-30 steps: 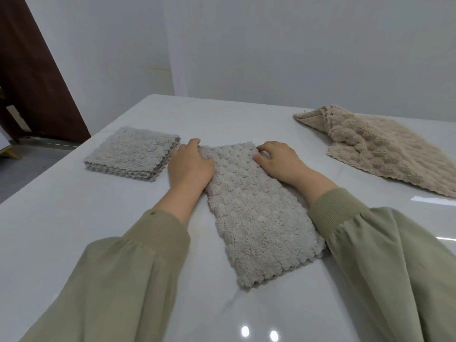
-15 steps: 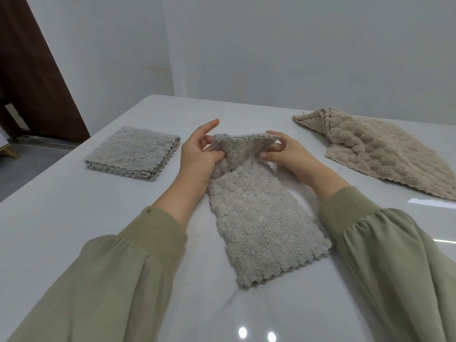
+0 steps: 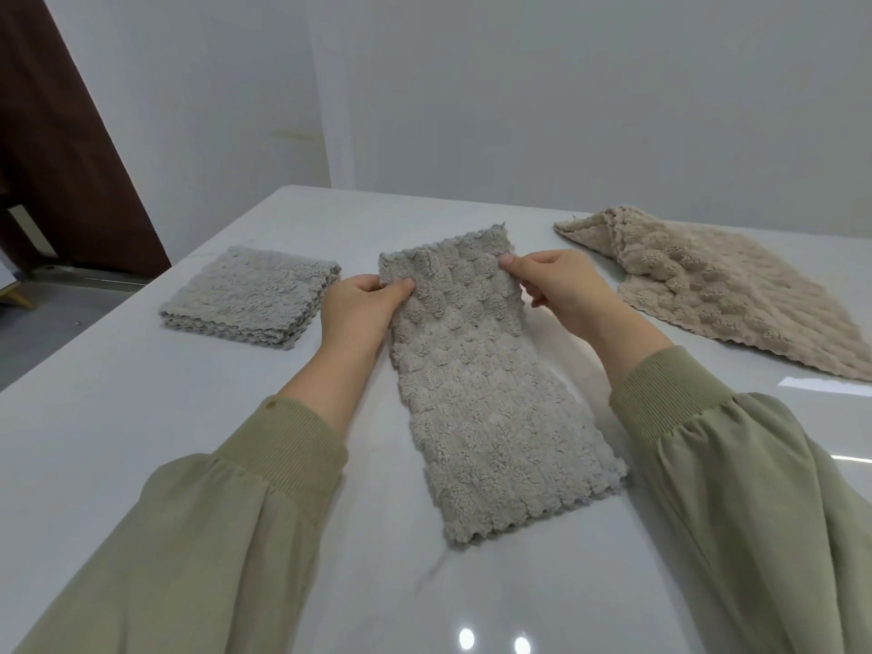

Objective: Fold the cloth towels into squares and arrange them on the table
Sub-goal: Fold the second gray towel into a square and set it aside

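Note:
A grey textured towel [image 3: 486, 408], folded into a long strip, lies in the middle of the white table [image 3: 118, 417]. Its far end is lifted off the table. My left hand [image 3: 358, 309] pinches the far left corner between thumb and fingers. My right hand [image 3: 561, 285] pinches the far right corner. The near end of the strip rests flat on the table between my sleeves. A grey towel folded into a square [image 3: 250, 295] lies to the left. A beige towel [image 3: 726, 285] lies loosely spread at the right.
The table's far edge meets a pale wall. Its left edge drops to a grey floor beside a dark brown door [image 3: 61, 148]. Bare tabletop shows in front of the strip and at the near left.
Both hands went from pressing flat on the strip's far end to pinching its corners and lifting that end, which now stands higher and is spread wider.

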Available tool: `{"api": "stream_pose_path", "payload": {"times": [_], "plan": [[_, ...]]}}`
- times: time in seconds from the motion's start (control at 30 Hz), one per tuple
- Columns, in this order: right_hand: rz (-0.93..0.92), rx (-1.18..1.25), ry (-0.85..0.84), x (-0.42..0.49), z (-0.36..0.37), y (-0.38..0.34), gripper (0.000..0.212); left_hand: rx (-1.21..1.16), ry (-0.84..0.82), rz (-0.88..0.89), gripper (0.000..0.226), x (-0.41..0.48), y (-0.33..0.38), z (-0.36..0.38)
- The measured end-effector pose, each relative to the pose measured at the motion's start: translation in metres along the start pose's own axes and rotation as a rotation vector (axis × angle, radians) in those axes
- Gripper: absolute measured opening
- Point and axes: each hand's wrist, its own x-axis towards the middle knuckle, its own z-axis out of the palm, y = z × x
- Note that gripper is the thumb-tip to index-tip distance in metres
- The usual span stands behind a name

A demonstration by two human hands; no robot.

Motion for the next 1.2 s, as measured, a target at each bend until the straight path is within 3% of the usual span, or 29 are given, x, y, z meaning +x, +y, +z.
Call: {"api": "stream_pose_path", "payload": {"times": [0.1, 0.27, 0.37, 0.47, 0.63, 0.73, 0.9, 1.0, 1.07, 1.2], "plan": [[0.047, -0.025, -0.048, -0.003, -0.004, -0.007, 0.038, 0.097, 0.062, 0.114, 0.044, -0.002, 0.003, 0.000], [0.078, -0.003, -0.024, -0.006, 0.001, -0.012, 0.022, 0.116, 0.105, 0.146, 0.007, -0.007, 0.008, 0.002], [0.029, 0.169, 0.078, -0.007, 0.013, -0.013, 0.011, -0.020, 0.098, 0.133, 0.016, -0.006, 0.009, 0.003], [-0.060, 0.269, 0.191, -0.010, 0.018, -0.016, 0.023, -0.040, 0.068, 0.196, 0.024, -0.006, 0.010, 0.002], [0.135, 0.543, 0.177, -0.025, 0.020, -0.002, 0.023, -0.216, -0.029, -0.015, 0.020, -0.020, 0.013, -0.005], [0.116, 0.440, 0.194, -0.042, 0.016, 0.003, 0.019, -0.284, -0.108, -0.145, 0.015, -0.031, 0.013, -0.008], [0.059, 0.312, 0.233, -0.068, 0.009, 0.003, 0.011, -0.131, -0.237, -0.198, 0.011, -0.049, 0.012, -0.016], [-0.011, 0.014, 0.243, -0.078, 0.008, 0.011, 0.009, 0.322, -0.200, -0.011, 0.002, -0.055, 0.009, -0.022], [-0.104, -0.197, 0.222, -0.085, 0.006, 0.015, 0.011, 0.639, -0.139, 0.220, 0.014, -0.058, 0.008, -0.024], [-0.150, -0.376, 0.153, -0.094, 0.002, 0.019, 0.027, 0.762, -0.164, 0.539, 0.042, -0.059, 0.005, -0.022]]}}
